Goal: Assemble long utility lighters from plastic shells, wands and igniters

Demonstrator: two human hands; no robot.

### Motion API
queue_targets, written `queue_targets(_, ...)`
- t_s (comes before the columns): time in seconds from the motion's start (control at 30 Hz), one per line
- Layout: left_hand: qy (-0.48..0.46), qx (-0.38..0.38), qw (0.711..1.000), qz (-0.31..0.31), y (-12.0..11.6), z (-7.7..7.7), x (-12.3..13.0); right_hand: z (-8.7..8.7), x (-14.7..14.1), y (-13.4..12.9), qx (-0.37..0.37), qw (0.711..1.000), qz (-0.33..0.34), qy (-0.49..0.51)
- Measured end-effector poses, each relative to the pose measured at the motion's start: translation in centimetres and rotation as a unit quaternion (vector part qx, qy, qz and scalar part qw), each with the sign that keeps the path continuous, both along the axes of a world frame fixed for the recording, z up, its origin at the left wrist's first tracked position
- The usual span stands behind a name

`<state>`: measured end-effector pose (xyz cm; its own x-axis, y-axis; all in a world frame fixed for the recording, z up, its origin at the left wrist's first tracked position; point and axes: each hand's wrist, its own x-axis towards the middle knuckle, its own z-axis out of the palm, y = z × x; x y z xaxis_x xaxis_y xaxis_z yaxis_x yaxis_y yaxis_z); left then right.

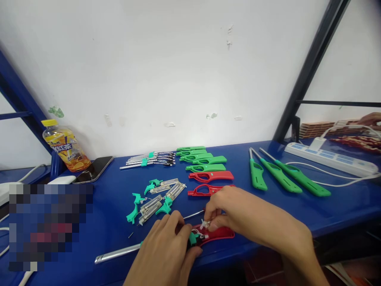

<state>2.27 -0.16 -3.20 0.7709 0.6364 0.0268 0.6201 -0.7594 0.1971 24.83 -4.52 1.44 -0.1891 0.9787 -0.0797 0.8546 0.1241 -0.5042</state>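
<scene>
Left hand grips the metal tube, bottom centre; right hand pinches a white part. Filling the red shell, I judge; next needs careful alignment.

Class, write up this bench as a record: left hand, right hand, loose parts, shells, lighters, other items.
Left hand: holds silver-tubed piece at red shell
Right hand: pinches whitish part above that shell
Loose parts: clear pieces, green pieces, metal tubes
Shells: green shells, two more red ones
Lighters: three, green, right side
Other items: bottle, phone, power strip
</scene>
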Motion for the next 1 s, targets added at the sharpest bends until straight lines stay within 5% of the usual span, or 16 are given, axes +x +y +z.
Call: queue_targets(1.0,-0.021,-0.009,1.000,0.011,0.0,-0.1,-0.3,-0.2,0.5,1.2,0.019,0.998,0.065,0.015)
